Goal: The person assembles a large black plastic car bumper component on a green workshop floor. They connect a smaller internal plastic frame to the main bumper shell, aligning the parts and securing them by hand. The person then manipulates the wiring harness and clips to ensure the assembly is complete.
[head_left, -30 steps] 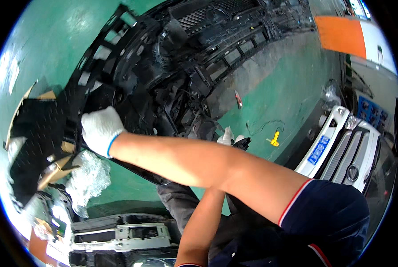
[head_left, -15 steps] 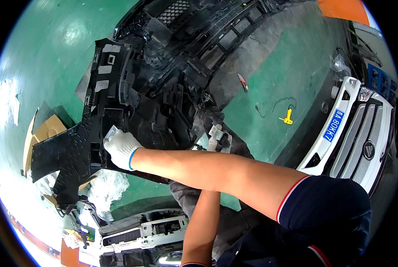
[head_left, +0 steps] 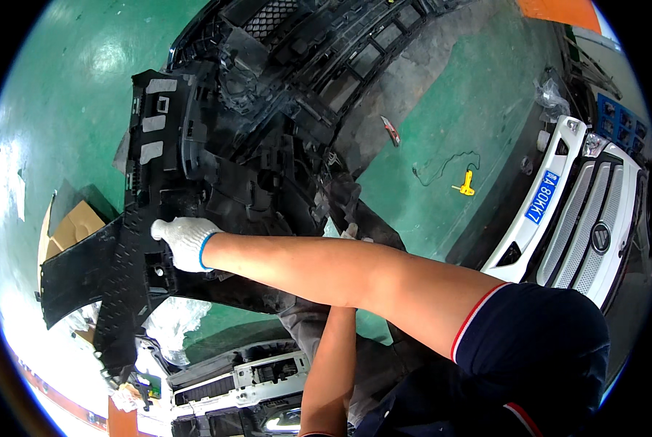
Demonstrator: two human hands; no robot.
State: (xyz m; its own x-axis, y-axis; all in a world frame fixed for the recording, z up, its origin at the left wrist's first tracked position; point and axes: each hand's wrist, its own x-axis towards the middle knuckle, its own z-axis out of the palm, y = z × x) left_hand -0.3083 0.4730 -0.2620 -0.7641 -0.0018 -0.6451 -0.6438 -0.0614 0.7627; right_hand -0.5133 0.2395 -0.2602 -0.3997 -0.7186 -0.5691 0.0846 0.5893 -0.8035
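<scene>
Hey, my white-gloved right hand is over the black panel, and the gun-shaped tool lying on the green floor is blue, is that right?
Not quite: the gun-shaped tool is yellow, not blue, as the head view shows. The rest stands: your white-gloved right hand is over the black panel, and the tool lies on the green floor.

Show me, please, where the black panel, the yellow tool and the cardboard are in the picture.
Black panel (head_left: 132,231): head view, on its surface just left of the right hand (head_left: 186,243).
Yellow tool (head_left: 467,185): head view, on its body.
Cardboard (head_left: 78,224): head view, on its brown face.
</scene>
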